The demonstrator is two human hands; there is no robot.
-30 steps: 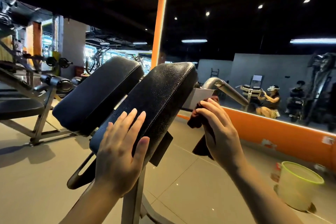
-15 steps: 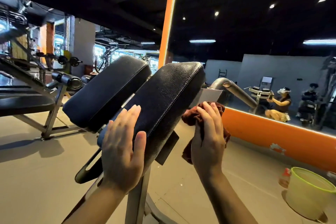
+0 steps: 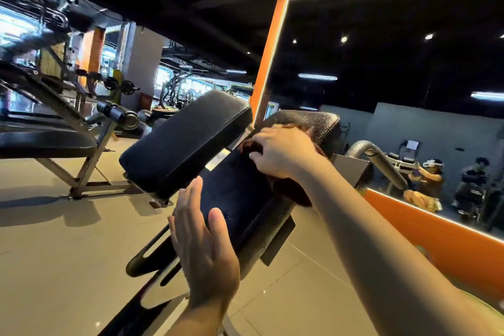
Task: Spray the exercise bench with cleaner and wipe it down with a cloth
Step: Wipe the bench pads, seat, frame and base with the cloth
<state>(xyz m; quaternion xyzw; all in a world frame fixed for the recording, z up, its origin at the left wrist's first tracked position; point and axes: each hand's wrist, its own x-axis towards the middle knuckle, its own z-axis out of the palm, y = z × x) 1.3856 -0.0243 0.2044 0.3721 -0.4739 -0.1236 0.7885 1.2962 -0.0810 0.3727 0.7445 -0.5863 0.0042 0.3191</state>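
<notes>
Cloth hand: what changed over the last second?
The right hand carried the dark red cloth from the near pad's right side up onto its top face. The left hand stayed open at the pad's lower end; whether it touches now is unclear. The far pad is untouched.

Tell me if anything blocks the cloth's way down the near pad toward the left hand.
Nothing visible does. The right hand presses the cloth on the near pad; bare pad runs to the left hand at its lower edge.
</notes>
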